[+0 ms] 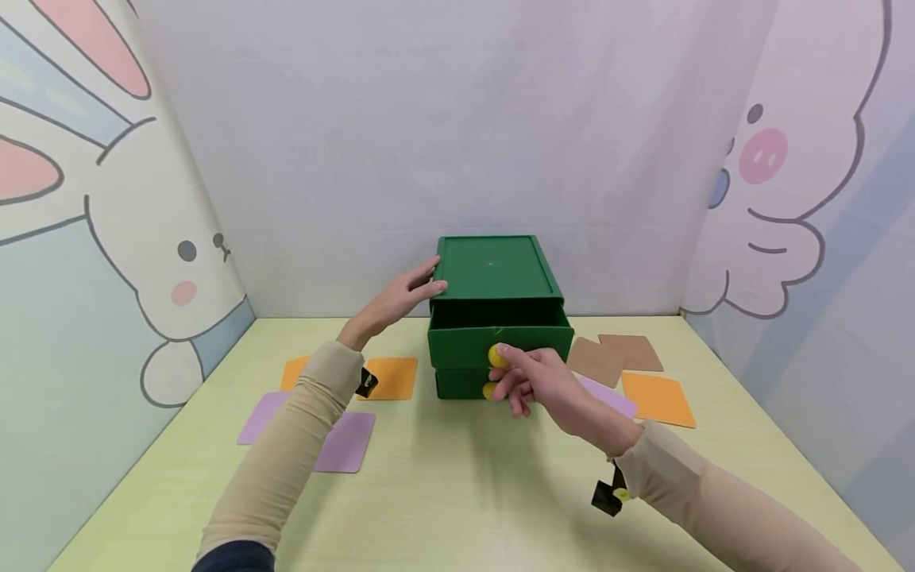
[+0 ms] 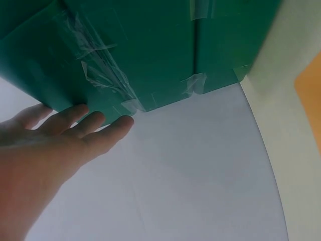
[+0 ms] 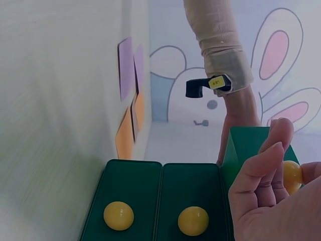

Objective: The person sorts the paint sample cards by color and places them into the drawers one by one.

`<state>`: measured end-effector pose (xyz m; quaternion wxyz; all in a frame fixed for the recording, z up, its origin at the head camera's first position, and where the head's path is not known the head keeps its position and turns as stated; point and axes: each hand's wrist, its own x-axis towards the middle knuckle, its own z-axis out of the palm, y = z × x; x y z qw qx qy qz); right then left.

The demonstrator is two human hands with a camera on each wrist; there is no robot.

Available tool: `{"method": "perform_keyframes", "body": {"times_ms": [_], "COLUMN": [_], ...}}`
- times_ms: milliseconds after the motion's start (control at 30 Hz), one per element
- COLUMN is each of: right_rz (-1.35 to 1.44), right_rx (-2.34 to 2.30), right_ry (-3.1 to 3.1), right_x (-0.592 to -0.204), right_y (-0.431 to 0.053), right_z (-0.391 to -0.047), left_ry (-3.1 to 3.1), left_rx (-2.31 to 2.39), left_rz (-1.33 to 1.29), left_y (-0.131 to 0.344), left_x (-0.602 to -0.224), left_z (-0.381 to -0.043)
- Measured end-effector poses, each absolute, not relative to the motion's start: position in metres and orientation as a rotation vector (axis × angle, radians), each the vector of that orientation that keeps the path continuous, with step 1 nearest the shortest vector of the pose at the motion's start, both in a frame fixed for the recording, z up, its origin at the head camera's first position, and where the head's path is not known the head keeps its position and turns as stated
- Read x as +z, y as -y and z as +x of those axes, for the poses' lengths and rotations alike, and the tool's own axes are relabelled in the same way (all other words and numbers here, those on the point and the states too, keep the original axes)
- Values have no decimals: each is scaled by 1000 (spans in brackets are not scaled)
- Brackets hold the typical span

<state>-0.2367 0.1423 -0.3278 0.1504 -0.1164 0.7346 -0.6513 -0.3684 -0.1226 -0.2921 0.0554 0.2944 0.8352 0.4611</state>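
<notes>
A green drawer cabinet [image 1: 489, 266] stands at the back of the table. Its top drawer [image 1: 457, 348] juts out, and the dark inside shows behind its front. My right hand [image 1: 550, 385] pinches that drawer's round yellow knob [image 1: 496, 356] between thumb and fingers. Two drawers below are closed in the right wrist view, each with a yellow knob [image 3: 193, 221] of its own. My left hand [image 1: 400, 298] rests straight fingers against the cabinet's left side, near the top edge. In the left wrist view, clear tape [image 2: 103, 65] runs along the green side panel.
Left of the cabinet lie orange cards [image 1: 389, 378] and purple cards [image 1: 346, 442]. To its right are brown cards [image 1: 632, 353], an orange card [image 1: 659, 399] and a purple card [image 1: 608, 396]. Pale walls with cartoon animals enclose the table [image 1: 457, 492].
</notes>
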Motion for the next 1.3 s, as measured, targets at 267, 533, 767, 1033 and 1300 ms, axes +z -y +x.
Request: {"method": "perform_keyframes", "body": {"times_ms": [267,533,767,1033,1300], "right_rz": [-346,-351,-363,-396,-415], "right_rx": [-1840,-1822,-1798,-1794,-1779], "right_ry": [-2116,-2113,-2109,-2091,-2085], "right_x": [-326,-324,-325,-326,-327], "right_y": [-144,-145,-146,-147,-150], "right_z": [-229,-224,-219,-214,-209], "left_ry": [-2533,-2545,-2540,-2556,-2575], "left_rx": [1409,1401,1398,1392,1372], "left_rz": [884,888,889,887,898], "left_y": [122,122,122,122,122], "left_x": [-293,-292,-292,-292,-293], "left_z": [-369,-369,-369,-367,-368]}}
